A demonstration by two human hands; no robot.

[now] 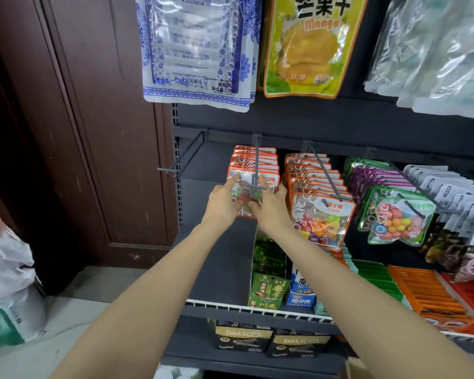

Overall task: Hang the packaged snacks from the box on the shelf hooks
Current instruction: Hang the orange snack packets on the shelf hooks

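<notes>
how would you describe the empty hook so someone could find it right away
On the dark shelf unit, follow the hook rail under the blue-and-white pouches. The empty hook is leftmost, beside the brown door. Unlike the hook with orange candy packs beside it, it holds nothing.

Lower half of the front candy packet (253,184) behind both hands (246,206) — top-row bags (200,50) cut off above.

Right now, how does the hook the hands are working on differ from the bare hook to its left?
The worked hook carries a row of orange-edged candy packs; the bare hook carries nothing. Left hand and right hand hold the front pack at the worked hook's tip; nothing touches the bare hook. Both are grey.
</notes>
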